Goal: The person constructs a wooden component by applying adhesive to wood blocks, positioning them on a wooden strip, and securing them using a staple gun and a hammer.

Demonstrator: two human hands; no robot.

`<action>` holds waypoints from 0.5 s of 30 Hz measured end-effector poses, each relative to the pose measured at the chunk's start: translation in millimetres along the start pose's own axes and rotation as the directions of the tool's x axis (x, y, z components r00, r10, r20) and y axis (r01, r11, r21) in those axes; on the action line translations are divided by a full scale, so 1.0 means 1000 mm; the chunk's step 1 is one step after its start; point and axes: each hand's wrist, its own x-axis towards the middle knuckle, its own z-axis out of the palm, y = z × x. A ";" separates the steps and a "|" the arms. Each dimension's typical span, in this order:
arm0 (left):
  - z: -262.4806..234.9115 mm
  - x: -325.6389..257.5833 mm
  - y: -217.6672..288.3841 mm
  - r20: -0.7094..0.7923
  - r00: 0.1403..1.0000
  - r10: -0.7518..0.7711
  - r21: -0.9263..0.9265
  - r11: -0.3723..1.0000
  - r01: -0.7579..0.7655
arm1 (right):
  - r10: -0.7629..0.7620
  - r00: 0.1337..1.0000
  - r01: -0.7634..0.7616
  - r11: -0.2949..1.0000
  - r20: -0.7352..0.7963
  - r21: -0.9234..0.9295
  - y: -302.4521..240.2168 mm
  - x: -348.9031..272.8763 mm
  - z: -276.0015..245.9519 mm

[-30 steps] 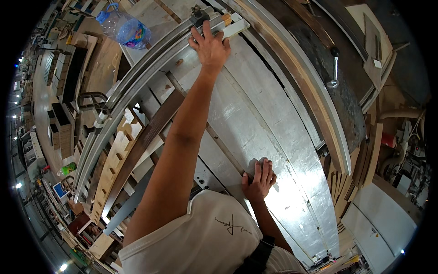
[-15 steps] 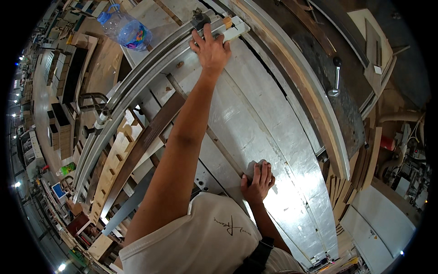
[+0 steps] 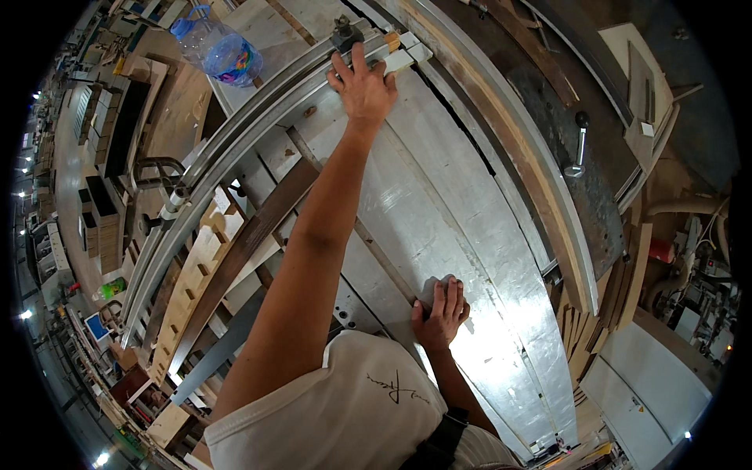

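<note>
At the far end of the metal saw table (image 3: 423, 204), my left hand (image 3: 364, 92) is closed over a short pale wood strip (image 3: 397, 60), beside the long metal fence (image 3: 258, 88). Its fingertips reach up to the fence; the part of the strip beneath them is hidden. Just right of the strip lies a small pale wood block (image 3: 421, 52), with a thin dark gap between the two. A dark metal stop block (image 3: 345, 34) sits on the fence beyond my fingertips. Much closer to my body, my right hand (image 3: 442, 315) rests on the table surface, fingers stretched out and holding nothing.
Beyond the fence stands a clear plastic bottle (image 3: 227, 56) with a blue cap. A clamp (image 3: 174, 196) is fixed on the fence at left. Along the right runs a wood-faced rail (image 3: 540, 164), with a metal lever (image 3: 578, 149) past it. Wooden strips (image 3: 576, 345) are stacked at lower right.
The gap between the pale strip and the small end block looks slightly wider. Both hands stay nearly where they were; the view has shifted a little.
</note>
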 end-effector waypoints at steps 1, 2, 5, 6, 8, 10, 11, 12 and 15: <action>0.000 0.000 0.001 0.002 1.000 0.000 0.001 1.000 0.000 | 0.005 1.000 -0.005 1.000 0.008 0.000 0.000 0.000 0.000; 0.000 0.001 0.002 -0.001 1.000 -0.001 -0.001 1.000 0.001 | 0.003 1.000 -0.003 1.000 0.003 -0.001 0.000 0.000 0.000; -0.001 0.001 0.001 -0.012 1.000 -0.002 -0.003 1.000 0.002 | -0.005 1.000 0.005 1.000 -0.011 0.001 0.002 0.000 0.002; 0.000 0.001 0.000 -0.016 1.000 -0.003 0.000 1.000 0.003 | -0.011 1.000 0.011 1.000 -0.014 0.003 0.002 0.000 0.001; 0.001 -0.001 -0.002 -0.019 1.000 -0.002 0.003 1.000 0.003 | -0.017 1.000 0.017 1.000 -0.014 0.007 0.002 -0.001 0.001; 0.001 0.000 -0.001 -0.020 1.000 0.005 0.002 1.000 -0.005 | -0.015 1.000 0.015 1.000 -0.013 0.010 0.002 -0.001 0.000; 0.001 -0.001 -0.002 -0.017 1.000 0.000 0.005 1.000 0.000 | -0.010 1.000 0.010 1.000 -0.001 0.021 0.002 -0.001 0.001; 0.000 -0.001 -0.001 -0.014 1.000 -0.004 0.006 1.000 0.004 | -0.003 1.000 0.003 1.000 0.010 0.030 0.002 -0.002 0.001; 0.000 -0.001 0.001 -0.023 1.000 0.001 -0.003 1.000 -0.001 | -0.005 1.000 0.005 0.999 0.006 0.033 0.003 -0.004 0.003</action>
